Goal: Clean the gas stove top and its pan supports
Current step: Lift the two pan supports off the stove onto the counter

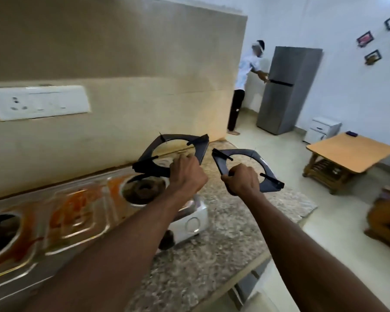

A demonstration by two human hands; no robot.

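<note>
A beige tiled wall backs a speckled granite counter (212, 255), and everything here is placed from the gas stove (81, 217) lying on it. Above the stove's left end a white switch plate (38, 102) sits on the wall. The steel top is ribbed and smeared with orange stains, its right burner (144, 188) uncovered. Above that burner the left hand (187, 174) is closed round a dark square pan support (173, 152) with a round opening, lifted clear and tilted. Just right of the stove, over the counter's edge, the right hand (241, 179) grips a second support (248, 167). Farther right lies open floor with a wooden table (347, 154); a person (245, 86) stands by a grey fridge (286, 91)
</note>
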